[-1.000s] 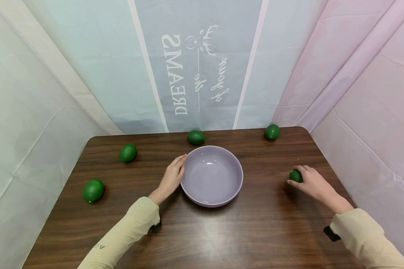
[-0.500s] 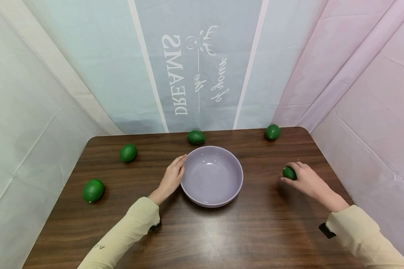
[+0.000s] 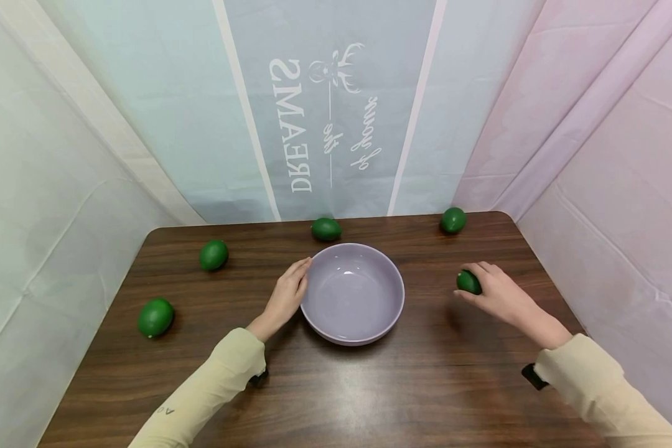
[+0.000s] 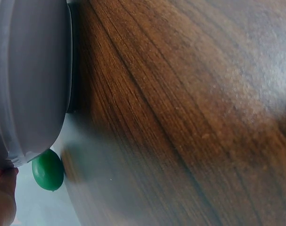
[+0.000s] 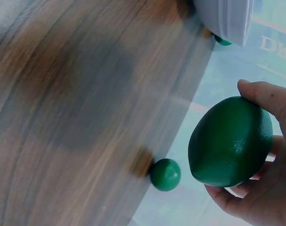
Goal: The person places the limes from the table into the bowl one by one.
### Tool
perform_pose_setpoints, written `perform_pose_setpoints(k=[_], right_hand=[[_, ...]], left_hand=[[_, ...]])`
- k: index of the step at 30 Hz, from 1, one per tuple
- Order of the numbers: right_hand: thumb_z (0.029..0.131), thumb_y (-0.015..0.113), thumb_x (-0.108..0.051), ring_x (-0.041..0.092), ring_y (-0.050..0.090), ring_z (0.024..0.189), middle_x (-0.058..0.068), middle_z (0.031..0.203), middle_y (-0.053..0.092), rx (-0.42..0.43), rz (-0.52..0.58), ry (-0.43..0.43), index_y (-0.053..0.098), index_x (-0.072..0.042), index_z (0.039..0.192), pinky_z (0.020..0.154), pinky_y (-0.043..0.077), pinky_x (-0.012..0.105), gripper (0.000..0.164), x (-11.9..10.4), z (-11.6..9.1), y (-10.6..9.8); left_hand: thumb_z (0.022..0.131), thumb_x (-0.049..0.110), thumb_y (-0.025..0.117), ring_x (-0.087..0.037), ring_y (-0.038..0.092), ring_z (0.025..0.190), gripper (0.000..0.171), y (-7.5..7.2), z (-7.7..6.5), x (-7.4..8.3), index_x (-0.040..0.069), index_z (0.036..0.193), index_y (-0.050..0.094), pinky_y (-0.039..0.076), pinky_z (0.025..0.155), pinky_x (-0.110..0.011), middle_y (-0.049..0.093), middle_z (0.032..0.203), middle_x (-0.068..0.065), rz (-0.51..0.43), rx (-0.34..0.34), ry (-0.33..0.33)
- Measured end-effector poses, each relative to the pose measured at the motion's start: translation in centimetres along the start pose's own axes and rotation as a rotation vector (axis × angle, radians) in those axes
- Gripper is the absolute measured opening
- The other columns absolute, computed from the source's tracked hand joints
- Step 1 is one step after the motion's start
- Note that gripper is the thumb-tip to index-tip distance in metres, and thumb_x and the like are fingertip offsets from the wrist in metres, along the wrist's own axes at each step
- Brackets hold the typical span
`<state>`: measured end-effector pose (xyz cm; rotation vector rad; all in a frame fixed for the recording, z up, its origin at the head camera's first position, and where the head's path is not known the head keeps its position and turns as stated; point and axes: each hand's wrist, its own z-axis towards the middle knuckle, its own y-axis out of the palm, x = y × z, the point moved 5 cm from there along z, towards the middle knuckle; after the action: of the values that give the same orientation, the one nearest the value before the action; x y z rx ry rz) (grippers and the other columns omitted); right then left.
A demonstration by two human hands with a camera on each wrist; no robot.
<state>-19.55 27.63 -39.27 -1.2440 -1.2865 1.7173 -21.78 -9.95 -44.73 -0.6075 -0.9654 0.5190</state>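
Observation:
My right hand (image 3: pixel 503 297) grips a dark green lime (image 3: pixel 468 282) at the right side of the table. In the right wrist view, thumb and fingers curl round the glossy lime (image 5: pixel 230 143), which is lifted over the wood. A pale purple bowl (image 3: pixel 353 302) stands in the middle with nothing inside. Against its left side rests my left hand (image 3: pixel 284 295), with fairly straight fingers reaching the rim. The left wrist view has the bowl's outer wall (image 4: pixel 34 75) close up, with fingertips right at its rim.
Behind the bowl lies one lime (image 3: pixel 326 229), and another lime (image 3: pixel 453 220) sits at the back right. Two more are on the left, a farther lime (image 3: pixel 213 255) and a nearer lime (image 3: pixel 155 317). Cloth walls enclose the wooden table (image 3: pixel 369 398) at the back and sides.
My right hand has carried its lime leftward and slightly back, nearer the bowl. My left hand, the bowl and the other limes have stayed in place.

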Motion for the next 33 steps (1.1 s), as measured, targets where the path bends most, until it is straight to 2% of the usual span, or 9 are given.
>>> perform_pose_setpoints(k=[21,33], right_hand=[[0.079,0.070,-0.028,0.032,0.053,0.093,0.017,0.105,0.055,0.051,0.015,-0.111,0.055,-0.001,0.115,0.071,0.047,0.045,0.047,-3.3,1.5,-1.3],[0.079,0.070,-0.026,0.033,0.053,0.094,0.016,0.105,0.055,0.064,0.016,-0.170,0.055,0.000,0.115,0.074,0.047,0.046,0.048,-5.1,2.3,-1.4]], left_hand=[[0.089,-0.003,0.048,-0.025,0.049,0.117,0.034,0.0,-0.1,-0.2,-0.006,0.123,0.054,0.042,0.096,-0.034,0.052,0.127,-0.014,-0.002,-0.004,-0.009],[0.090,-0.003,0.046,-0.027,0.050,0.116,0.033,0.1,-0.1,-0.2,-0.007,0.122,0.054,0.043,0.094,-0.034,0.053,0.126,-0.018,-0.029,0.003,0.006]])
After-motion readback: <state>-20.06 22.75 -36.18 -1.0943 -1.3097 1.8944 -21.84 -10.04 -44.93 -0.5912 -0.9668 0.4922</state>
